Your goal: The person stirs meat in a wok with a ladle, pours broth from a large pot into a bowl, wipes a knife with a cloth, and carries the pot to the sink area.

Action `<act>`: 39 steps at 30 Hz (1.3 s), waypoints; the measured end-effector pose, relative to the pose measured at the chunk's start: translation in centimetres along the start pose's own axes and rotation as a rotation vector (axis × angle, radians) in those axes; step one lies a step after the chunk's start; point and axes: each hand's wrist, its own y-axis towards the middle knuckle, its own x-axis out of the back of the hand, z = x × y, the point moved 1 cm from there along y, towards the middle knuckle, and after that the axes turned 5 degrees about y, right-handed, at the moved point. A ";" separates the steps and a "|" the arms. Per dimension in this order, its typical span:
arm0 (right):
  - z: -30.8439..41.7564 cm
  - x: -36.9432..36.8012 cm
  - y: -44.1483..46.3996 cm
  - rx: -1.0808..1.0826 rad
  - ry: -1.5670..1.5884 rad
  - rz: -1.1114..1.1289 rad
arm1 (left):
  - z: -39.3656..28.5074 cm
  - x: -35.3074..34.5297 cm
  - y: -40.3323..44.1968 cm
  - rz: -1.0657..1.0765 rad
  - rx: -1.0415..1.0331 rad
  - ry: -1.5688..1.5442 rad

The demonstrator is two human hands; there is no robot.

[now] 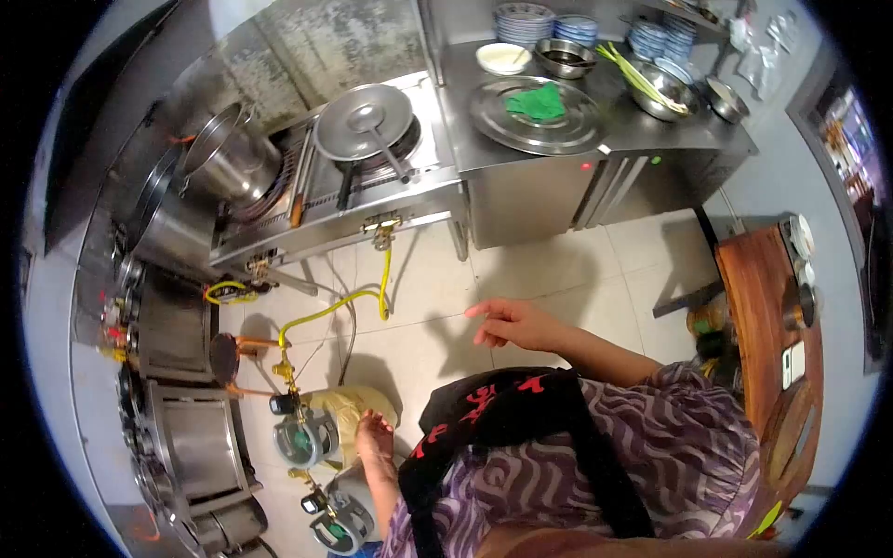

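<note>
My right hand (516, 325) hangs in the air over the tiled floor, fingers loosely stretched out, with nothing in it. Lower down, my left hand (375, 434) has its fingers slightly bent and apart; no object shows in it. It is nearest to a gas cylinder (349, 414) with a yellowish body, though I cannot tell whether they touch. A yellow hose (335, 305) runs from that cylinder's valve up to the stove (423, 200). On the stove sits a wok (346, 139) with a metal ladle (384, 149) lying in it.
A large steel pot (233, 167) stands left of the wok. The steel counter (456, 102) holds a round metal lid (502, 126) with a green cloth (537, 102), several bowls and green stalks (642, 79). At right is a wooden table (749, 279) with a phone (793, 365). A second cylinder (349, 511) stands at lower left.
</note>
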 end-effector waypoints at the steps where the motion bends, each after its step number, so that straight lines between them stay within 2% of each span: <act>1: 0.3 1.1 -0.9 -0.013 0.003 -0.020 | 0.9 -1.3 0.5 -0.001 0.019 0.002; 7: -1.0 10.2 -7.6 -0.034 0.021 -0.295 | 3.2 -17.9 1.2 0.278 0.047 0.156; 11: -1.9 14.7 -11.4 -0.053 0.086 -0.466 | 4.4 -30.6 0.6 0.407 0.017 0.422; 18: -1.5 21.9 -10.1 -0.034 0.151 -0.640 | 4.3 -50.7 4.3 0.798 -0.209 0.768; 21: -0.1 25.3 -7.7 -0.031 0.173 -0.703 | 3.3 -59.6 6.9 0.913 -0.379 0.942; 22: 0.7 26.5 -6.9 -0.024 0.196 -0.718 | 3.8 -62.5 9.5 0.981 -0.480 0.880; 23: 1.3 27.3 -6.2 -0.019 0.221 -0.734 | 3.3 -65.3 10.9 1.002 -0.599 0.993; 25: 3.2 29.3 -5.0 0.009 0.245 -0.786 | 3.3 -71.4 14.6 1.011 -0.926 1.118; 28: 4.6 31.6 -4.0 0.024 0.312 -0.918 | 2.9 -79.8 17.7 0.924 -1.141 1.303; 30: 5.2 32.5 -3.7 0.003 0.331 -0.982 | 4.0 -84.2 21.6 0.898 -1.447 1.394; 31: 5.6 33.0 -3.9 0.010 0.338 -1.025 | 4.3 -85.8 22.7 0.913 -1.468 1.443; 33: 4.5 34.4 -4.4 -0.011 0.324 -1.087 | 5.3 -88.9 25.9 0.903 -1.485 1.752; 35: 4.7 35.9 -5.6 -0.005 0.330 -1.147 | 5.7 -90.4 27.1 0.859 -1.378 1.956; 37: 4.2 38.3 -6.4 -0.010 0.383 -1.169 | 4.8 -91.5 23.5 0.682 -1.170 2.220; 39: 3.3 41.4 -6.8 -0.061 0.228 -1.163 | 4.8 -91.5 21.9 0.732 -1.099 2.247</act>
